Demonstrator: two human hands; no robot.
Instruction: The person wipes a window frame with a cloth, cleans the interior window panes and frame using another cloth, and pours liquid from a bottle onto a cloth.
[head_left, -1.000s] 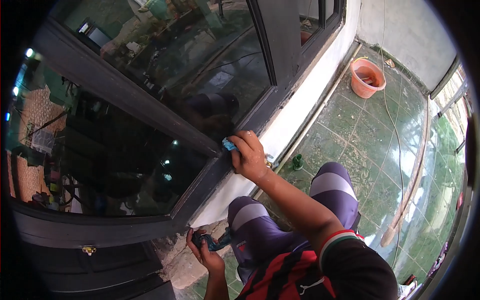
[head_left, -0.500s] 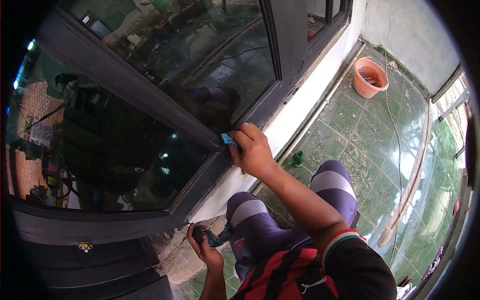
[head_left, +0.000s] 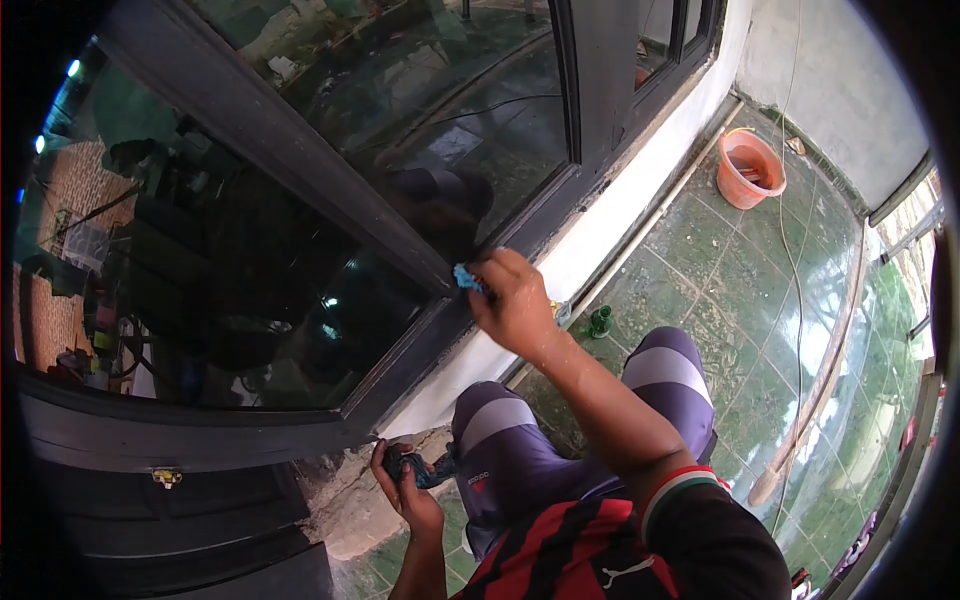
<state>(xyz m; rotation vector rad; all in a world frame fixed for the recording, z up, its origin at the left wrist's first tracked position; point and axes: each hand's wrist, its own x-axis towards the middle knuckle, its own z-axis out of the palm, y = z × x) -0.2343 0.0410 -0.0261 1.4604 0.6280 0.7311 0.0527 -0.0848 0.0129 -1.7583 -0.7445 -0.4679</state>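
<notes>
My right hand [head_left: 515,305] has its fingers closed round a small crumpled blue cloth [head_left: 466,277]. It presses at the corner where the black mullion meets the lower rail of the window frame [head_left: 400,245]. Dark glass panes [head_left: 250,310] lie on both sides of that bar and reflect my legs and the surroundings. Low by my knee, my left hand [head_left: 417,505] grips a dark bunched cloth [head_left: 432,470], with part of it hanging out to the right. Its fingertips are near the frame's lower corner.
An orange bucket [head_left: 735,190] with things inside stands on the green tiled floor [head_left: 690,290]. A small green bottle [head_left: 600,321] is beside my knee. A pale pipe [head_left: 660,208] runs along the wall base, and a thin cable [head_left: 797,300] crosses the tiles. A brass latch [head_left: 167,478] sits at lower left.
My right hand and the blue cloth stay at the same frame corner, the wrist turned slightly. The left hand keeps its hold on the dark cloth. The view has shifted a little.
</notes>
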